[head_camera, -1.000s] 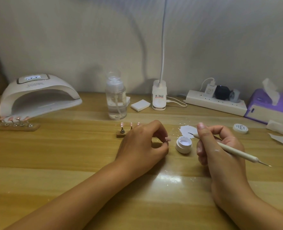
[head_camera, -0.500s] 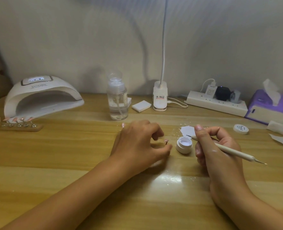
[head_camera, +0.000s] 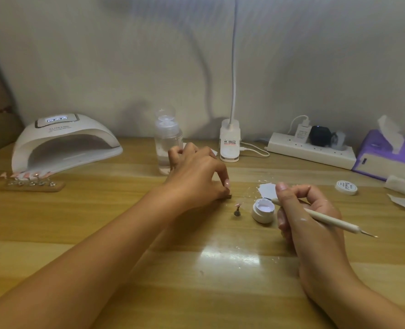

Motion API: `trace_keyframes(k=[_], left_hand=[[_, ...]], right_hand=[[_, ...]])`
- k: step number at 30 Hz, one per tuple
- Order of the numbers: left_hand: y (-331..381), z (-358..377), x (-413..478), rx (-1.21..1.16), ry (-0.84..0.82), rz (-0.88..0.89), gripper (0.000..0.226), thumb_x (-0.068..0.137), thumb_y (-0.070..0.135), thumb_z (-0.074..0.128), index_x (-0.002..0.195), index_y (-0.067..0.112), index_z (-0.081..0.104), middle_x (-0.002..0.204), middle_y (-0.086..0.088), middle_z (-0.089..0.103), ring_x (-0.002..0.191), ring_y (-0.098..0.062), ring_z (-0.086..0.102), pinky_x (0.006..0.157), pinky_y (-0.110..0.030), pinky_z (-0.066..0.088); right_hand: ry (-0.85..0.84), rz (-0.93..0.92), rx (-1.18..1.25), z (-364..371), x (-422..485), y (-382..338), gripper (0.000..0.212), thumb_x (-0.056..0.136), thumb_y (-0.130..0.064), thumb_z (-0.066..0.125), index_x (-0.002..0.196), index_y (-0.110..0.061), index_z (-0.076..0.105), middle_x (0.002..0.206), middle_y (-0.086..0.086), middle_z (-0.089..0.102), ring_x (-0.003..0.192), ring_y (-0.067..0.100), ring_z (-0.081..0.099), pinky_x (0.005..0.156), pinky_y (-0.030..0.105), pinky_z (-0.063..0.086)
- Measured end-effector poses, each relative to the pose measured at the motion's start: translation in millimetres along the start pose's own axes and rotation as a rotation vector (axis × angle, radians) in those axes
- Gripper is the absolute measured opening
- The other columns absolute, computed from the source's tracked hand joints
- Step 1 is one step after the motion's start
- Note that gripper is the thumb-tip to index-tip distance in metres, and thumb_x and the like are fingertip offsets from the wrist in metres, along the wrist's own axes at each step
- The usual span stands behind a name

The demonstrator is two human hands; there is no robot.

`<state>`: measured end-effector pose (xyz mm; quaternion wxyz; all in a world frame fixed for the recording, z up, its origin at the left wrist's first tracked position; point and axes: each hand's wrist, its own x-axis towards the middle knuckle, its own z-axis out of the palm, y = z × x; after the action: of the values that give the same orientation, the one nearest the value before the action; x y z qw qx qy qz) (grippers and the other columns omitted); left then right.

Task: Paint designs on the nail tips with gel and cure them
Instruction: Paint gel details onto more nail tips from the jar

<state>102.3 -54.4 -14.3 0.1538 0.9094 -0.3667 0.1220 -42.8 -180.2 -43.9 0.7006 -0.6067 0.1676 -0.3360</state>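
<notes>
Since a moment ago the left hand (head_camera: pixel 196 176) has released the nail tip (head_camera: pixel 238 204), which stands just beside the open gel pot (head_camera: pixel 263 210). Its curled fingers now pinch a wooden block (head_camera: pixel 229 197). The right hand (head_camera: pixel 308 217) grips a dotting pen (head_camera: pixel 327 219).

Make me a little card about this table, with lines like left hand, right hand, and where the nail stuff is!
left hand: fingers curled over a small brown block; only its corner shows, grip hidden
right hand: holds a thin white tool, one end over the gel pot
gel pot: open, on the table beside the right hand
single nail tip: on a tiny stand, left of the pot, untouched
curing lamp: far left, display lit
nail tip rack: in front of the lamp
</notes>
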Motion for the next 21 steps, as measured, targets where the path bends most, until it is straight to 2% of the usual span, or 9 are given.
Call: trace_keyframes(k=[5, 8, 10, 12, 14, 16, 18, 19, 21], left_hand=[[2, 4, -7, 0.038, 0.087, 0.111, 0.012, 0.087, 0.048, 0.064, 0.086, 0.037, 0.067, 0.102, 0.020, 0.057, 0.104, -0.013, 0.038, 0.095, -0.039, 0.015], [4, 2, -16, 0.101, 0.194, 0.189, 0.011, 0.089, 0.043, 0.064, 0.086, 0.033, 0.069, 0.096, 0.019, 0.063, 0.099, -0.012, 0.044, 0.097, -0.039, 0.019], [5, -3, -23, 0.106, 0.282, 0.214, 0.008, 0.088, 0.037, 0.066, 0.083, 0.031, 0.069, 0.089, 0.018, 0.066, 0.089, -0.012, 0.048, 0.088, -0.033, 0.026], [4, -10, -34, 0.041, 0.299, 0.186, 0.006, 0.087, 0.033, 0.067, 0.081, 0.033, 0.068, 0.082, 0.019, 0.066, 0.076, -0.005, 0.045, 0.071, -0.024, 0.030], [-1, -17, -46, -0.077, 0.202, 0.098, 0.006, 0.085, 0.035, 0.069, 0.080, 0.037, 0.068, 0.075, 0.025, 0.061, 0.068, 0.003, 0.049, 0.059, -0.015, 0.028], [-6, -22, -57, -0.280, 0.007, 0.014, 0.004, 0.084, 0.037, 0.069, 0.080, 0.038, 0.071, 0.074, 0.027, 0.063, 0.068, 0.015, 0.051, 0.054, -0.010, 0.031], [-6, -23, -63, -0.468, -0.185, -0.049, 0.006, 0.085, 0.036, 0.069, 0.081, 0.036, 0.073, 0.080, 0.024, 0.068, 0.063, 0.012, 0.056, 0.055, -0.009, 0.038], [-5, -21, -65, -0.522, -0.244, -0.087, 0.006, 0.086, 0.035, 0.068, 0.081, 0.035, 0.072, 0.083, 0.022, 0.069, 0.062, 0.007, 0.060, 0.057, -0.013, 0.043], [-1, -13, -68, -0.554, -0.239, -0.145, 0.010, 0.089, 0.027, 0.064, 0.082, 0.032, 0.070, 0.082, 0.019, 0.068, 0.065, 0.000, 0.062, 0.063, -0.023, 0.050]], right_hand=[[-0.003, -0.001, -0.011, 0, 1, 1, 0.023, 0.093, -0.029, 0.066, 0.081, -0.014, 0.053, 0.046, -0.002, 0.047, 0.038, 0.002, 0.037, 0.037, 0.011, 0.030], [0.005, -0.004, -0.009, -1, 0, 1, 0.024, 0.093, -0.029, 0.066, 0.079, -0.015, 0.052, 0.045, -0.002, 0.047, 0.038, 0.002, 0.036, 0.037, 0.011, 0.029], [0.003, -0.005, -0.009, -1, 0, 1, 0.023, 0.093, -0.029, 0.066, 0.080, -0.015, 0.053, 0.045, -0.003, 0.047, 0.038, 0.002, 0.037, 0.037, 0.011, 0.030], [-0.004, -0.006, -0.017, -2, 1, 1, 0.023, 0.093, -0.030, 0.066, 0.082, -0.014, 0.053, 0.046, -0.003, 0.048, 0.038, 0.001, 0.037, 0.037, 0.011, 0.030], [-0.008, -0.008, -0.019, -2, 1, 2, 0.023, 0.092, -0.030, 0.066, 0.082, -0.014, 0.053, 0.046, -0.003, 0.048, 0.038, 0.001, 0.038, 0.037, 0.011, 0.030], [-0.010, -0.010, -0.023, -2, 1, 2, 0.024, 0.093, -0.030, 0.066, 0.081, -0.014, 0.053, 0.046, -0.003, 0.048, 0.039, 0.001, 0.038, 0.037, 0.011, 0.030], [-0.007, -0.012, -0.022, -2, 1, 2, 0.024, 0.093, -0.029, 0.066, 0.078, -0.016, 0.052, 0.046, -0.003, 0.048, 0.038, 0.002, 0.037, 0.037, 0.012, 0.030], [-0.004, -0.012, -0.024, -1, 1, 2, 0.025, 0.093, -0.030, 0.066, 0.077, -0.017, 0.052, 0.046, -0.003, 0.048, 0.038, 0.003, 0.036, 0.037, 0.012, 0.030], [0.003, -0.009, -0.031, -2, 0, 2, 0.025, 0.092, -0.031, 0.067, 0.077, -0.018, 0.053, 0.046, -0.004, 0.048, 0.038, 0.004, 0.036, 0.037, 0.013, 0.030]])
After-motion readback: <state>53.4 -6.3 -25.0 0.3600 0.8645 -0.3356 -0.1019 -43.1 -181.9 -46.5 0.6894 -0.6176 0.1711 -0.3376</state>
